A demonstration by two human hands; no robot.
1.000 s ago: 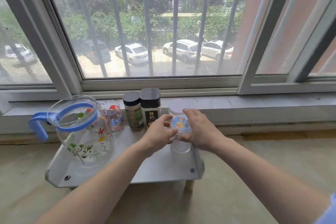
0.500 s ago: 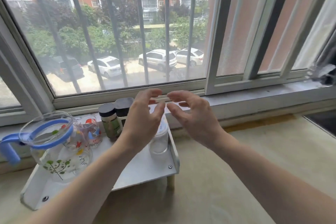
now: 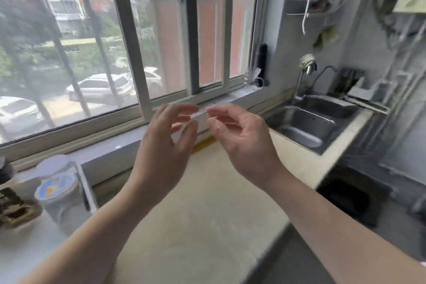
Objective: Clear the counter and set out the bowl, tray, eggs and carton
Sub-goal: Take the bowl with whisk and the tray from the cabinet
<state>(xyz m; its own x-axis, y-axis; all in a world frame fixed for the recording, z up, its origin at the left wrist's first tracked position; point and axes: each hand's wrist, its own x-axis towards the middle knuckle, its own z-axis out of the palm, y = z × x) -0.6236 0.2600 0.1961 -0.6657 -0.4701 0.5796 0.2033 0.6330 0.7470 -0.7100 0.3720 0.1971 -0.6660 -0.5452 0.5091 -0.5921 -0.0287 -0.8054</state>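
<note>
Both hands (image 3: 166,145) have left the lidded jar (image 3: 57,193), empty.

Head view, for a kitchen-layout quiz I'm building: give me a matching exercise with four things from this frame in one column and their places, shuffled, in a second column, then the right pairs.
Things:
1. sink
2. jar with the blue printed lid
3. left hand
4. counter

Places:
A. on the small shelf at the far left
B. raised in the air, empty, beside the other hand
C. set into the worktop at the right, under the tap
D. pale surface running below the window sill

Pairs: 1-C, 2-A, 3-B, 4-D
</note>
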